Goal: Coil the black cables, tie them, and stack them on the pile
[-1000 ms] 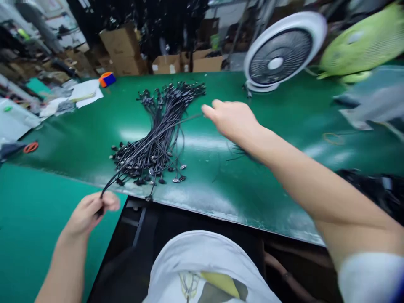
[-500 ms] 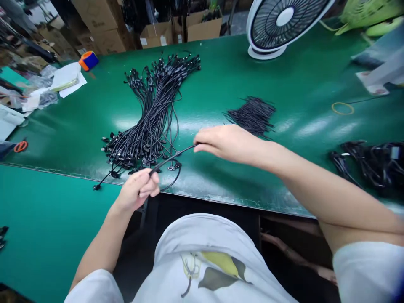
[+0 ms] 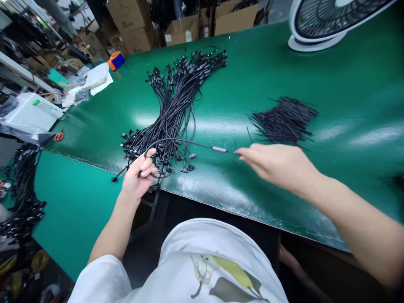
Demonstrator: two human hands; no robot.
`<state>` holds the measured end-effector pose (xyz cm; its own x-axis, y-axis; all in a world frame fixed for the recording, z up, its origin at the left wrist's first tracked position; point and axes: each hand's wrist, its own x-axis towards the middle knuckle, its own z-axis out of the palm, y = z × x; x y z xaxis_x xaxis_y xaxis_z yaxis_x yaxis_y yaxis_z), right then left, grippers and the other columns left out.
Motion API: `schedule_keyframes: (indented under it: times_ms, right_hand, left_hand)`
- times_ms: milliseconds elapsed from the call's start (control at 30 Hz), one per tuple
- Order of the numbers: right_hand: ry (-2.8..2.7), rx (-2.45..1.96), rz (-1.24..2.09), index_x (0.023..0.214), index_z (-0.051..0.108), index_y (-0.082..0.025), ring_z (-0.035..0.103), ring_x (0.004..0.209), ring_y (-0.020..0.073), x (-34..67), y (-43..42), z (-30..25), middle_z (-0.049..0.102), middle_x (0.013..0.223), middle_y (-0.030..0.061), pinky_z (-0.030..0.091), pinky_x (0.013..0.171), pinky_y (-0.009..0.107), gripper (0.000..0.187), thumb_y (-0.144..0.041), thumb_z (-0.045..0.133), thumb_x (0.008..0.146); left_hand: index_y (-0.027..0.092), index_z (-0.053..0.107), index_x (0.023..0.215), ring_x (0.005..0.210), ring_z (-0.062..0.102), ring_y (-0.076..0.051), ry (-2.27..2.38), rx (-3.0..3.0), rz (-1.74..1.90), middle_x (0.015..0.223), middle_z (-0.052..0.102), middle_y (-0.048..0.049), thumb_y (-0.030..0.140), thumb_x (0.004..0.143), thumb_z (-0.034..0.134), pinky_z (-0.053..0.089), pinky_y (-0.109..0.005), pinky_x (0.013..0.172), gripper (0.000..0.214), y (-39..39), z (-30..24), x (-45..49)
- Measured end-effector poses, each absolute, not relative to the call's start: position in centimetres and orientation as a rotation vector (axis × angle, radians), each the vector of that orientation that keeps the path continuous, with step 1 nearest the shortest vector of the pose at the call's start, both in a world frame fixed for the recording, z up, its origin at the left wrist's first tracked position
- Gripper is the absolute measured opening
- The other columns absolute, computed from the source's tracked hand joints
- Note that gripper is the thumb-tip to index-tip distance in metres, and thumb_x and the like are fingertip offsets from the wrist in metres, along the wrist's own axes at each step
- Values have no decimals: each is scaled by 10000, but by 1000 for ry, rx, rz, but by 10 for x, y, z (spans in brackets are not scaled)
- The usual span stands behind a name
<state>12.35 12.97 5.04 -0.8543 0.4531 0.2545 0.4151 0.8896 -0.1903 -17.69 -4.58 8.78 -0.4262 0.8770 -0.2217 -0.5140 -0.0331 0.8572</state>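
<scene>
A black cable (image 3: pixel 198 144) with a grey sleeve near one end stretches between my two hands above the table. My left hand (image 3: pixel 140 172) is closed, with the cable looped round its fingers. At the cable's right end, the fingertips of my right hand (image 3: pixel 274 162) are pinched together on it. Behind my left hand lies a large bundle of black cables (image 3: pixel 173 105), its connectors spread at both ends. A pile of short thin black ties (image 3: pixel 285 120) rests just beyond my right hand.
The green table (image 3: pixel 246 75) holds a white fan (image 3: pixel 318 42) at the far right. An orange and blue tape roll (image 3: pixel 116 61), papers (image 3: pixel 96 78) and orange-handled scissors (image 3: pixel 59 136) lie left. More cables (image 3: pixel 23 189) hang at far left. Cardboard boxes (image 3: pixel 236 19) stand behind.
My right hand has moved right along the cable to its end, drawing it out longer, and the grey sleeve now shows. My left hand keeps its hold. The view has turned leftward.
</scene>
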Motion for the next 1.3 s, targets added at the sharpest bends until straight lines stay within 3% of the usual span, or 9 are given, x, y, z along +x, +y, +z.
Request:
schedule_keyframes:
  times_ms: [200,467,567,667,733,900,1000,1133,1300]
  right_hand:
    - [-3055,-110,532,776,644,-185,547,571,138,81,67,82,669,716,56,277,525,266,194,-224,519,920]
    - [-1985,-570,1277,962,613,-194,567,912,155,77,92,61,617,959,42,441,847,294,273,-458,565,913]
    - [-1467,-723,1797,830,531,-194,489,649,101,73,72,29,514,744,-21,442,658,259,402,-592,557,874]
    - [-1014,-798,2106,721,463,-191,221,466,44,67,58,15,281,581,-92,250,451,199,468,-624,610,821]
    - [-859,-791,2101,684,484,-179,188,472,34,63,57,15,268,579,-91,214,433,190,473,-598,686,769]
    - [-779,-697,2053,780,597,-176,565,776,108,62,55,29,597,953,44,456,566,203,450,-587,759,692]
    - [-776,-627,2170,874,564,-190,618,780,128,63,52,35,636,990,54,468,534,211,455,-590,727,731]
    - [-685,-656,2163,836,444,-213,389,444,17,59,56,39,507,702,-80,311,417,155,454,-561,725,756]
    - [-736,-607,2159,909,551,-178,200,419,-6,52,64,36,362,663,-90,139,393,158,527,-689,603,793]
  left_hand:
    - [165,640,971,834,649,-172,1453,1153,1203,882,697,-48,447,925,548,495,-319,845,300,-27,55,-111]
    - [140,620,908,485,345,-67,1071,781,1317,579,396,62,472,888,615,319,-219,504,333,-19,55,-88]
    - [139,599,825,518,412,-77,1067,670,1341,625,443,35,475,892,606,345,-230,531,342,-17,45,-76]
    - [162,521,708,597,514,-126,1075,682,1268,635,477,14,527,912,542,410,-281,633,418,-21,26,-60]
    - [178,478,676,642,529,-147,1088,755,1262,634,462,15,558,923,496,413,-303,686,454,-26,15,-54]
    - [190,471,689,750,504,-168,1286,985,1215,774,508,-18,594,918,467,393,-317,737,464,-30,2,-60]
    - [187,466,660,717,442,-160,1325,1009,1080,731,480,-10,640,878,500,368,-311,708,504,-32,-2,-61]
    - [185,436,638,638,392,-133,1120,803,1068,647,422,16,669,842,538,354,-297,651,534,-37,-3,-44]
    - [218,479,1093,602,468,-125,987,650,1061,681,470,50,601,850,592,405,-281,615,467,-31,3,-36]
